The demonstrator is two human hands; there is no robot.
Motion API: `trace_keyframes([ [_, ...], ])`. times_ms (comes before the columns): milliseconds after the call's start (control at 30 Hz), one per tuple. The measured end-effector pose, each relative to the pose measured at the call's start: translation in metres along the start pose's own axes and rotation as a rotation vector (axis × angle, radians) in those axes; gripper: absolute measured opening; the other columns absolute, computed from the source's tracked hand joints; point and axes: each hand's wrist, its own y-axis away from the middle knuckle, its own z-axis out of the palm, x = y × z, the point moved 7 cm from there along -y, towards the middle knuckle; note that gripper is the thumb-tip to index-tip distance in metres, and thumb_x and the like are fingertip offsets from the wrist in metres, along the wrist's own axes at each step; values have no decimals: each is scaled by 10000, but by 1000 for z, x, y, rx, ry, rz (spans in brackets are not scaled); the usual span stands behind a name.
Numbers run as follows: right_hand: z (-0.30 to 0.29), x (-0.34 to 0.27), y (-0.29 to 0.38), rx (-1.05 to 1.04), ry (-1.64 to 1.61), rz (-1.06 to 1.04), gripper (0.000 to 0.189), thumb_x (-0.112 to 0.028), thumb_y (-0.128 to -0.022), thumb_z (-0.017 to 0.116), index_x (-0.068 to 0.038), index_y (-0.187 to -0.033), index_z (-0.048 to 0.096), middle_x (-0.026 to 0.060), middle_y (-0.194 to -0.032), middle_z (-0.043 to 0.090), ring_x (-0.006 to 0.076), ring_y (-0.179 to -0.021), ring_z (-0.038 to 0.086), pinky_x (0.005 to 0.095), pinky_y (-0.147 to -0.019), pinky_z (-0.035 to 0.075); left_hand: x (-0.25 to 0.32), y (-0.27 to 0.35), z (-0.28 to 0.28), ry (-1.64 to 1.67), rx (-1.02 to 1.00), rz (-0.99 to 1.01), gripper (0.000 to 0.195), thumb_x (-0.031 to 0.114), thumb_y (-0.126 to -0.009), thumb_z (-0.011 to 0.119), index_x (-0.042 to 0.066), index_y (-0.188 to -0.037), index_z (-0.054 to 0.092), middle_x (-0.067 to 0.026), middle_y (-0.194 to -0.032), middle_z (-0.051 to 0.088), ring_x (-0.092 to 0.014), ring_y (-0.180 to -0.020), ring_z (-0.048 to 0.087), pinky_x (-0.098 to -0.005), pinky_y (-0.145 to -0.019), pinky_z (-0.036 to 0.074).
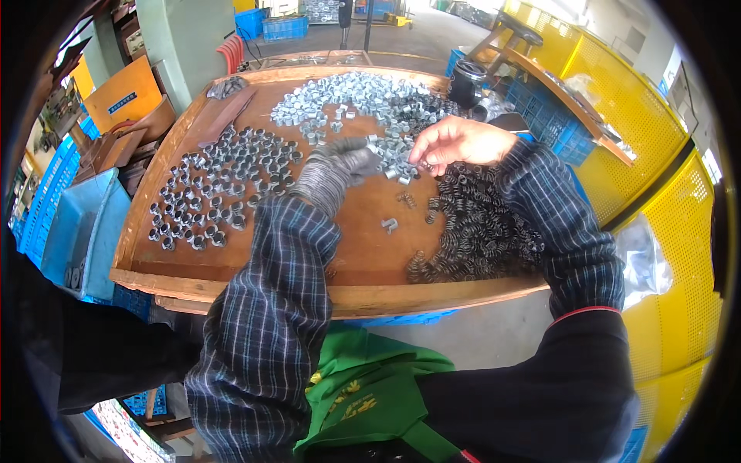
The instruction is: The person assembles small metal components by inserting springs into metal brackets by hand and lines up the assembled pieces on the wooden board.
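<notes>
My left hand, in a grey knitted glove, reaches over the middle of a wood-rimmed tray table; its fingertips are beside a heap of small silvery metal sleeves, and whether they grip one is unclear. Just to the right, my bare right hand pinches a small coil spring between thumb and fingers. Below it spreads a pile of dark coil springs. Sleeves with dark tops stand in a group at the left. A single bent metal clip lies near the front. More silvery sleeves are heaped at the back.
A raised wooden rim borders the table. A light blue plastic bin stands at the left. At the right are a black lidded container, blue crates and a yellow perforated panel. Brown strips lie at the table's back left.
</notes>
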Motion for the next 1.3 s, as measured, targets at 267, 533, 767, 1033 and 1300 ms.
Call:
trace_keyframes([
  [267, 0, -15, 0, 95, -13, -134, 209, 6, -782, 630, -2, -989, 607, 49, -895, 616, 115, -823, 574, 266, -762, 484, -2, 2, 16, 12, -144, -13, 311, 177, -840, 625, 47, -1115, 558, -92, -1023, 641, -187, -957, 605, -324, -812, 473],
  [533, 10, 18, -8, -77, 578, 135, 191, -56, -715, 695, 0, -892, 649, 53, -765, 654, 113, -684, 593, 263, -642, 481, -5, 0, 9, -5, -94, -37, 296, 197, -836, 632, 68, -1096, 575, -80, -993, 651, -181, -926, 613, -325, -797, 473],
  [767, 23, 30, -9, -32, 787, 128, 172, -28, -684, 698, 26, -832, 630, 81, -735, 647, 137, -682, 610, 263, -614, 484, -5, 0, 8, -47, -73, -26, 288, 192, -839, 626, 51, -1084, 576, -87, -997, 647, -187, -924, 613, -328, -801, 472],
  [1033, 44, 15, -29, 125, 744, -57, 164, -116, -692, 701, 15, -775, 648, 110, -714, 648, 171, -678, 632, 300, -602, 482, 0, 0, 1, -7, 19, 21, 351, 148, -799, 662, -17, -1088, 550, -134, -943, 644, -202, -811, 628, -316, -722, 511],
  [1300, 10, 25, -20, 258, 86, 32, 190, -65, -782, 652, 16, -948, 611, 75, -822, 632, 116, -657, 572, 237, -591, 478, 3, 4, 6, -7, 18, 0, 336, 142, -809, 652, -16, -1087, 550, -131, -947, 642, -201, -828, 630, -313, -738, 515],
])
